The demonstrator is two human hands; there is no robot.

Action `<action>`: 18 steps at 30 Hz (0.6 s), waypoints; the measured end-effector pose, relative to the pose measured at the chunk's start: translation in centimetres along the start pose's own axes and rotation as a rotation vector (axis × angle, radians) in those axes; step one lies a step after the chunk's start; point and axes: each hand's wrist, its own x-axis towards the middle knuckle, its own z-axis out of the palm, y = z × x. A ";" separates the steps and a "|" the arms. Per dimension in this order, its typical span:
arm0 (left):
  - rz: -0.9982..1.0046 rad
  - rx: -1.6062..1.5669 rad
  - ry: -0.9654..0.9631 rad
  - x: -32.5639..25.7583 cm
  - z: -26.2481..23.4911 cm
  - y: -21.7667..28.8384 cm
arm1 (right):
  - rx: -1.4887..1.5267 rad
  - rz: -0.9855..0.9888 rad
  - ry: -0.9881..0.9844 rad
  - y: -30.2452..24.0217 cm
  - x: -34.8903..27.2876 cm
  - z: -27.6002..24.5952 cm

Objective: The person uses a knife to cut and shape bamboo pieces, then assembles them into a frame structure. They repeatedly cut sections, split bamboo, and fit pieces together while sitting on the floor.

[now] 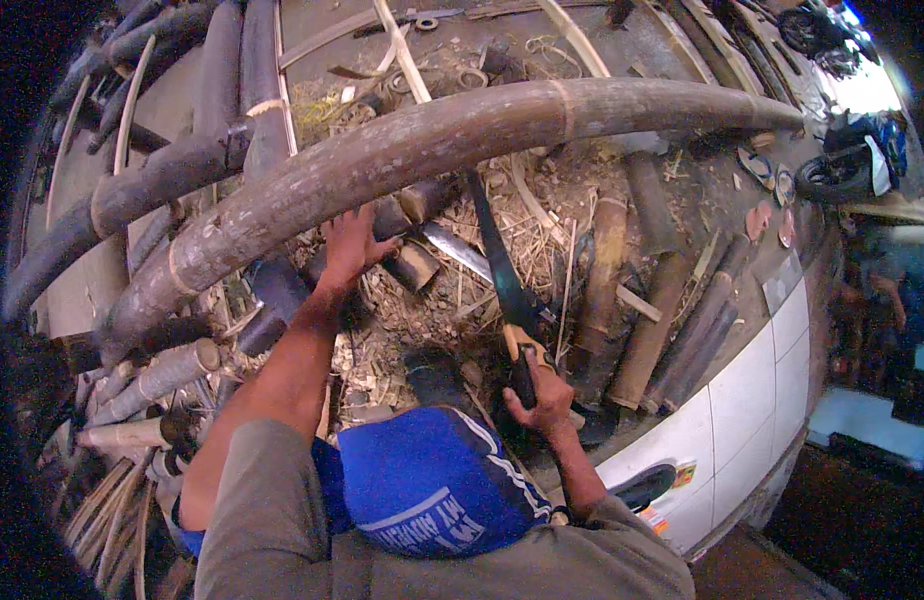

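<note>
A long, thick bamboo pole (382, 150) lies across in front of me from left to right. My left hand (352, 245) is at its near side, with fingers spread and fingertips against the lower edge, thumb out to the right. A short cut bamboo piece (414, 266) lies beside that thumb. In my right hand (542, 395) is a handsaw (497, 250), gripped by its light-and-dark handle. Its dark blade points away from me, and its tip meets the near edge of the pole. Left of the saw, a shiny metal blade (457, 250) lies on the ground.
Wood shavings and several short bamboo lengths (602, 260) cover the ground. More poles (222, 80) lie at the far left, split strips (112, 520) at the near left. White tiles (742, 420) edge the right side, with sandals (762, 220) and a motorbike wheel (832, 175) beyond.
</note>
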 end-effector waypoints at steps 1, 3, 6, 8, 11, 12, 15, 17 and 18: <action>0.066 0.039 0.132 -0.8 0.9 -0.9 | -0.073 0.059 -0.115 -0.1 -1.3 0.3; 0.127 0.048 0.281 -1.8 2.6 -3.2 | -0.116 -0.003 -0.162 -0.5 -1.2 0.1; 0.072 0.015 0.269 -4.5 4.0 -6.0 | -0.181 0.070 -0.222 -1.3 -1.5 0.7; -0.011 -0.045 0.189 -5.8 3.9 -6.7 | -0.186 0.124 -0.141 -0.9 -0.5 2.2; -0.102 -0.094 0.042 -7.4 3.7 -9.7 | -0.139 0.175 -0.123 -1.3 5.1 3.6; -0.099 -0.087 0.065 -7.5 3.1 -10.0 | -0.138 0.139 -0.033 -1.2 7.4 4.8; -0.100 -0.054 0.110 -8.8 2.7 -9.0 | -0.171 0.086 0.124 -0.6 14.4 9.3; -0.097 0.007 0.126 -9.1 2.5 -8.2 | -0.127 -0.026 0.131 0.3 18.5 11.3; -0.098 0.040 0.134 -9.3 2.2 -8.5 | -0.208 -0.044 0.066 0.4 20.5 12.2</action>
